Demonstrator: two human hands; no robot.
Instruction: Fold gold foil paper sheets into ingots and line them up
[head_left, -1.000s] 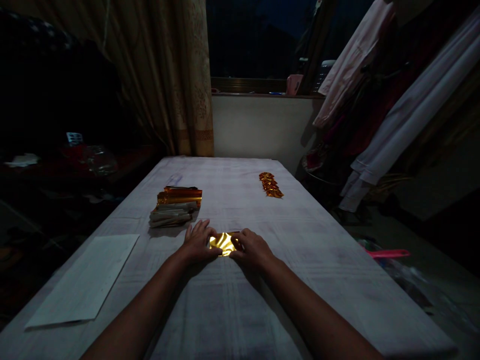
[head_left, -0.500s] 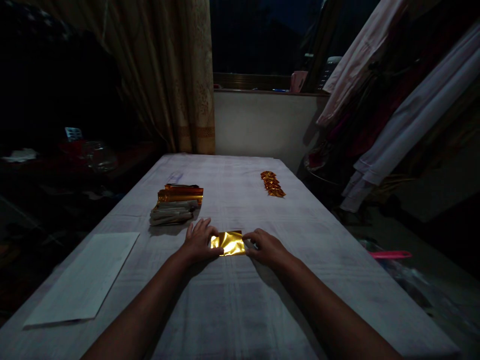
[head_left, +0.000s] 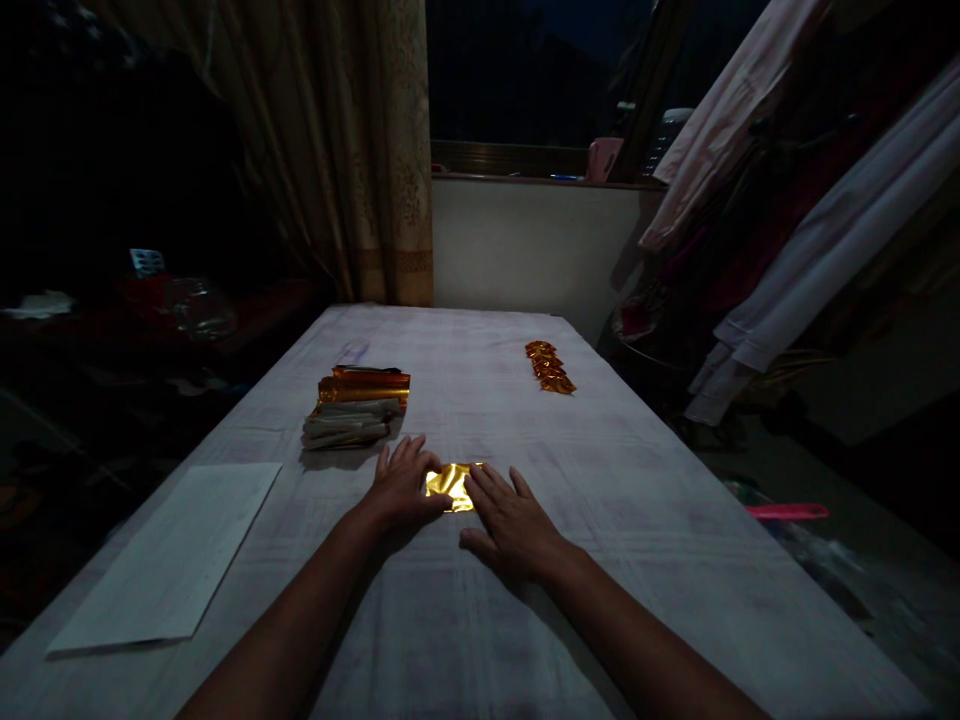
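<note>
A small sheet of gold foil paper (head_left: 450, 485) lies flat on the cloth-covered table (head_left: 637, 480) in front of me. My left hand (head_left: 403, 487) rests on its left edge, fingers stretched out flat. My right hand (head_left: 504, 520) lies flat over its right part, fingers spread and pressing down, hiding that side of the sheet. Neither hand grips anything.
A stack of gold and pale papers (head_left: 358, 407) sits behind my left hand. A row of small folded gold pieces (head_left: 550, 367) lies at the far right. A white sheet (head_left: 176, 555) lies near the left edge. Curtain (head_left: 360, 150) and hanging clothes (head_left: 787, 200) border the table.
My right hand has slid left from the foil's right edge onto the sheet and flattened out. Less of the gold foil shows now. The left hand has stayed in place.
</note>
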